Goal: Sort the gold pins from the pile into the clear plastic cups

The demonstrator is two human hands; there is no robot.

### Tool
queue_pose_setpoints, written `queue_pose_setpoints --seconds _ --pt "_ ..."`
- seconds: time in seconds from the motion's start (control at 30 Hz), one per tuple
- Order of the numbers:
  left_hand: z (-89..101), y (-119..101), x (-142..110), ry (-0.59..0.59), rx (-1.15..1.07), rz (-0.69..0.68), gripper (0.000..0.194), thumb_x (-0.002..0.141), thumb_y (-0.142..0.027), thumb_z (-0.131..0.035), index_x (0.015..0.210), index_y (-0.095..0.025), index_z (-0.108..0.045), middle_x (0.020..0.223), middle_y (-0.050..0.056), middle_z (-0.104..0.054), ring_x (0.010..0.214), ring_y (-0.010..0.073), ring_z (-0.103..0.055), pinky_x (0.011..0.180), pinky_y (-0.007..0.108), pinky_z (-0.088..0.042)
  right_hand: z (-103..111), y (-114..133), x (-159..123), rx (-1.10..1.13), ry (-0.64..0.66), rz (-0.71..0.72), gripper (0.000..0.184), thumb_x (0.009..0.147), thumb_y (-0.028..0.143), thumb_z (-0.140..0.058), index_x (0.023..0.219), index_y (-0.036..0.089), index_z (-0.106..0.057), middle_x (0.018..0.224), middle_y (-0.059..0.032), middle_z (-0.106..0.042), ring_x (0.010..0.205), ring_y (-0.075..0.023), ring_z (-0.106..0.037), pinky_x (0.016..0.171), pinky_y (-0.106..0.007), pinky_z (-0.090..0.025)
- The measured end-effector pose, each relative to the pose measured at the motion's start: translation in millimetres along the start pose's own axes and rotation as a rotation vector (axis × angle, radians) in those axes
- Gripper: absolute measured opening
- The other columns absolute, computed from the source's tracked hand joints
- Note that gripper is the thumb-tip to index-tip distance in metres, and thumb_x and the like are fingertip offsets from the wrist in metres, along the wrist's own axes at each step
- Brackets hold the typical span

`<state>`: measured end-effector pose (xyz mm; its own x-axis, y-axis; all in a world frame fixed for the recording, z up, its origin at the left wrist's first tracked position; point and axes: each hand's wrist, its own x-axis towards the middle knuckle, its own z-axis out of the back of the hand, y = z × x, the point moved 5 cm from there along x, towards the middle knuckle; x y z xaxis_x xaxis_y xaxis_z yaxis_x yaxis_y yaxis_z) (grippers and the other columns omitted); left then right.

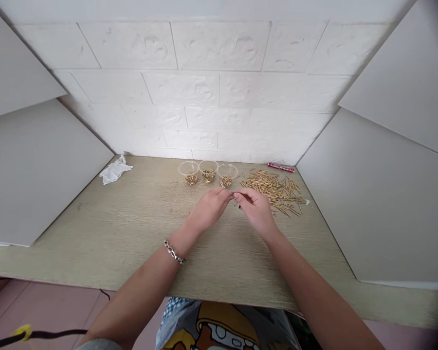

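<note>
My left hand [213, 206] and my right hand [255, 208] meet fingertip to fingertip above the table, just in front of the cups. Both are closed in a pinch; whatever lies between the fingers is too small to make out. Right behind them stand three clear plastic cups: a left cup [188, 168], a middle cup [208, 167] and a right cup [228, 171], each with small gold-coloured metal pieces at the bottom. Beside my right hand spreads a loose pile of thin gold-coloured metal pins [268, 187].
A red tube-shaped packet [281, 167] lies behind the pile. A crumpled white tissue [115, 170] is at the table's back left. Tiny specks [177, 192] dot the wooden table [131, 233] left of my hands. Grey panels [379, 204] flank both sides, with a white brick-patterned wall [200, 87] behind.
</note>
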<state>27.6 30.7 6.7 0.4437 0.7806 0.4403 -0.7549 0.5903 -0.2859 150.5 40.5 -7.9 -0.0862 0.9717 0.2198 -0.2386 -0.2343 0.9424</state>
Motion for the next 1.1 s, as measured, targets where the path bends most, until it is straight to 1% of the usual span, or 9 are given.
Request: queue_pose_setpoints --seconds 0.1,0.2,0.3,0.47,0.53,0.63,0.77,0.97,1.1 --pt "-0.4 -1.8 -1.1 0.010 0.062 -0.019 0.028 0.090 -0.027 -0.034 0.084 -0.012 -0.058 0.071 0.005 -0.056 0.067 0.0140 -0.051 0.067 0.027 -0.041 -1.7 0.3 -0.2 -0.069 0.000 0.019 0.018 0.075 0.030 -0.052 0.080 0.016 -0.062 0.069 -0.0019 -0.061 0.058 -0.0118 -0.051 0.055 -0.025 -0.040" --pt "0.5 -1.6 -1.5 0.015 0.018 0.010 0.031 0.090 -0.030 -0.035 0.084 -0.013 -0.060 0.072 0.005 -0.058 0.068 0.0139 -0.052 0.066 0.026 -0.040 -2.1 2.1 -1.2 -0.113 -0.012 0.056 0.016 0.076 0.029 -0.049 0.078 0.017 -0.059 0.069 -0.0012 -0.059 0.057 -0.0110 -0.050 0.055 -0.025 -0.039" --pt "3.7 1.4 -0.4 -0.004 -0.160 0.111 0.030 0.089 -0.034 -0.039 0.087 -0.015 -0.062 0.077 0.004 -0.062 0.071 0.0135 -0.055 0.067 0.025 -0.040 -2.1 0.9 -1.8 -0.044 -0.017 0.028 0.016 0.078 0.031 -0.048 0.079 0.017 -0.056 0.065 0.0003 -0.056 0.055 -0.0104 -0.048 0.052 -0.024 -0.037" --pt "-1.3 4.9 1.7 0.046 -0.563 0.294 0.029 0.086 -0.037 -0.042 0.086 -0.016 -0.063 0.078 0.002 -0.063 0.071 0.0126 -0.054 0.064 0.024 -0.040 -2.4 -1.3 -1.6 0.164 -0.022 -0.030 0.017 0.078 0.033 -0.050 0.079 0.017 -0.055 0.063 0.0004 -0.055 0.053 -0.0098 -0.047 0.050 -0.023 -0.038" --pt "-5.0 7.7 1.0 0.014 -0.685 0.365 0.029 0.085 -0.037 -0.043 0.084 -0.015 -0.061 0.076 0.002 -0.061 0.070 0.0123 -0.053 0.063 0.023 -0.040 -2.2 0.0 -2.0 0.186 -0.017 -0.025 0.018 0.076 0.032 -0.053 0.079 0.016 -0.059 0.066 -0.0011 -0.058 0.054 -0.0101 -0.049 0.051 -0.023 -0.040" --pt "-9.3 11.2 -1.1 -0.038 -0.768 0.430 0.030 0.085 -0.038 -0.042 0.080 -0.014 -0.058 0.073 0.001 -0.057 0.069 0.0115 -0.049 0.063 0.023 -0.040 -1.2 2.4 -3.2 0.131 -0.022 0.007 0.019 0.074 0.033 -0.058 0.081 0.017 -0.065 0.070 -0.0025 -0.062 0.056 -0.0109 -0.051 0.053 -0.024 -0.041" --pt "-8.7 9.7 -2.4 -0.036 -0.788 0.416 0.032 0.086 -0.040 -0.038 0.076 -0.014 -0.054 0.073 0.001 -0.053 0.072 0.0117 -0.047 0.067 0.024 -0.040 1.4 4.6 -4.8 0.024 -0.061 0.085 0.020 0.074 0.033 -0.058 0.084 0.018 -0.068 0.075 -0.0037 -0.066 0.058 -0.0116 -0.052 0.056 -0.026 -0.043" --pt "-2.0 3.9 -0.9 -0.011 -0.719 0.344 0.031 0.087 -0.038 -0.036 0.071 -0.015 -0.048 0.069 0.000 -0.049 0.070 0.0114 -0.045 0.068 0.024 -0.038 6.2 12.1 -7.6 -0.122 -0.112 0.231 0.017 0.075 0.031 -0.058 0.082 0.021 -0.070 0.078 -0.0040 -0.067 0.065 -0.0142 -0.057 0.061 -0.029 -0.046" --pt "-0.4 2.9 -0.2 -0.009 -0.708 0.336 0.029 0.087 -0.037 -0.036 0.073 -0.015 -0.050 0.071 0.000 -0.050 0.071 0.0117 -0.046 0.068 0.024 -0.038 7.2 15.3 -8.3 -0.141 -0.117 0.253 0.015 0.075 0.030 -0.059 0.081 0.021 -0.070 0.077 -0.0038 -0.068 0.063 -0.0142 -0.058 0.060 -0.028 -0.046"
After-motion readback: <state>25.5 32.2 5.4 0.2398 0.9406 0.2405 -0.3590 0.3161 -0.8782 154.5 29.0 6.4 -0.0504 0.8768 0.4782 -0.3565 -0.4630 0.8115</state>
